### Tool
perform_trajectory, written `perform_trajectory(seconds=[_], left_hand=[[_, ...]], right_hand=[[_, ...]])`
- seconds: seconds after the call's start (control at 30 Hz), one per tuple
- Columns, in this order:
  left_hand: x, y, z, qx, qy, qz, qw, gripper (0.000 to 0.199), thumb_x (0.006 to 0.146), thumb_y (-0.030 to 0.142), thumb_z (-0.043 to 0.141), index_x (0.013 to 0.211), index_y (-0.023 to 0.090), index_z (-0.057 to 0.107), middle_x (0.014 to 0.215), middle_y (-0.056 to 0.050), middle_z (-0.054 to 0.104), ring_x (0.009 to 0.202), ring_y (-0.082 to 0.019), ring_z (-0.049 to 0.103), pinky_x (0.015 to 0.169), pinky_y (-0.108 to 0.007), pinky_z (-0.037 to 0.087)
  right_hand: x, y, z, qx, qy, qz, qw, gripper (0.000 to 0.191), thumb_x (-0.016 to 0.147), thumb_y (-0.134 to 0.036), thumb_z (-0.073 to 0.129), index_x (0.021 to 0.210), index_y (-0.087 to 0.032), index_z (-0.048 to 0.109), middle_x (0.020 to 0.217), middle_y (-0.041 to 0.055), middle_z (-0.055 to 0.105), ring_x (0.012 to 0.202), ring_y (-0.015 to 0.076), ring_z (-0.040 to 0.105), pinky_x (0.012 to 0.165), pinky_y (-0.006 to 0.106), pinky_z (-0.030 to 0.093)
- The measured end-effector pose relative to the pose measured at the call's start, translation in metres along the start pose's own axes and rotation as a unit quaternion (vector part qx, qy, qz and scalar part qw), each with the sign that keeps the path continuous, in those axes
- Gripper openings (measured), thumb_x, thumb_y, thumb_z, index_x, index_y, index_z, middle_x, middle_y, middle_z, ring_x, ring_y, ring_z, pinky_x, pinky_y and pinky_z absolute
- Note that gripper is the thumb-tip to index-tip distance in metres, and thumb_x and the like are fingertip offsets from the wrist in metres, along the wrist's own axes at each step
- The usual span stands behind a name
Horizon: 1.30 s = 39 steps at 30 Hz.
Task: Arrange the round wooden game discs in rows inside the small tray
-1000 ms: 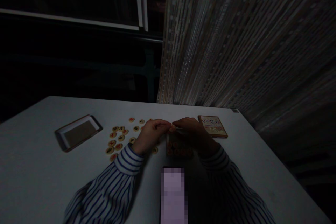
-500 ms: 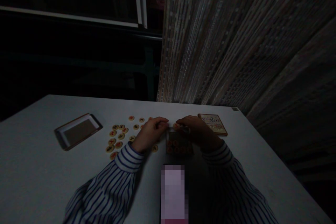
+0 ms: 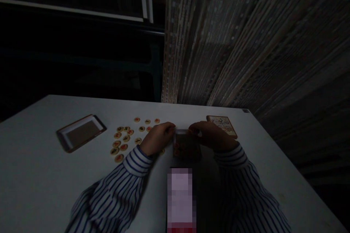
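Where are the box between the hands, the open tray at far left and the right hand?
Box (image 3: pixel 183 139), head view: bare inner floor.
Open tray (image 3: pixel 84 134), head view: bare inner floor.
Right hand (image 3: pixel 212 134), head view: back of hand.

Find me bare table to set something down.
Bare: white table left of the left sleeve, nearer than the open tray, and right of the right sleeve, nearer than the printed case. Crowded: round pieces between tray and left hand, a box between left hand and right hand.
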<state>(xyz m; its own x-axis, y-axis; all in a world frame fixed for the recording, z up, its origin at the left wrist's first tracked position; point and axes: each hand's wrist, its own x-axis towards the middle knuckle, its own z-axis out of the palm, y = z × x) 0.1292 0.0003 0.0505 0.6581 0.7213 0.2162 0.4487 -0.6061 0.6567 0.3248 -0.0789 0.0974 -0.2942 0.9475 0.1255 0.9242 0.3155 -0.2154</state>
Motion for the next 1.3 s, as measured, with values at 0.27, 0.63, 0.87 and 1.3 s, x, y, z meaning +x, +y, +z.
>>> perform_trajectory(seconds=[0.27, 0.63, 0.87, 1.3], left_hand=[[-0.002, 0.003, -0.003, 0.048, -0.021, 0.003, 0.999, 0.024, 0.083, 0.028, 0.042, 0.095, 0.019, 0.061, 0.090, -0.005, 0.067, 0.084, -0.017, 0.060, 0.070, -0.026, 0.043], [-0.002, 0.003, -0.003, 0.086, -0.039, -0.009, 0.995, 0.026, 0.084, 0.029, 0.041, 0.099, 0.020, 0.061, 0.096, -0.006, 0.067, 0.088, -0.018, 0.060, 0.073, -0.027, 0.043], [-0.002, 0.003, -0.004, 0.090, -0.044, -0.005, 0.995, 0.028, 0.084, 0.030, 0.040, 0.099, 0.020, 0.061, 0.096, -0.006, 0.067, 0.086, -0.019, 0.061, 0.073, -0.029, 0.044], [-0.003, -0.001, -0.002, 0.102, -0.050, -0.009, 0.994, 0.027, 0.083, 0.030, 0.044, 0.102, 0.020, 0.061, 0.099, -0.007, 0.065, 0.092, -0.020, 0.059, 0.078, -0.029, 0.043]], right_hand=[[-0.003, 0.015, 0.014, -0.005, -0.075, 0.014, 0.997, 0.019, 0.079, -0.021, 0.051, 0.091, -0.016, 0.065, 0.082, 0.0069, 0.067, 0.073, 0.0129, 0.060, 0.064, 0.022, 0.041], [0.002, 0.009, 0.026, -0.061, -0.159, 0.066, 0.983, 0.023, 0.080, -0.031, 0.049, 0.093, -0.020, 0.065, 0.085, 0.0074, 0.068, 0.076, 0.0167, 0.063, 0.064, 0.024, 0.044], [0.004, 0.002, 0.031, -0.127, -0.178, 0.059, 0.974, 0.028, 0.084, -0.032, 0.041, 0.092, -0.019, 0.065, 0.085, 0.0093, 0.068, 0.077, 0.0212, 0.064, 0.061, 0.027, 0.045], [0.005, 0.003, 0.039, -0.130, -0.189, 0.070, 0.971, 0.027, 0.082, -0.031, 0.045, 0.087, -0.016, 0.067, 0.084, 0.0124, 0.068, 0.073, 0.0215, 0.064, 0.059, 0.027, 0.045]])
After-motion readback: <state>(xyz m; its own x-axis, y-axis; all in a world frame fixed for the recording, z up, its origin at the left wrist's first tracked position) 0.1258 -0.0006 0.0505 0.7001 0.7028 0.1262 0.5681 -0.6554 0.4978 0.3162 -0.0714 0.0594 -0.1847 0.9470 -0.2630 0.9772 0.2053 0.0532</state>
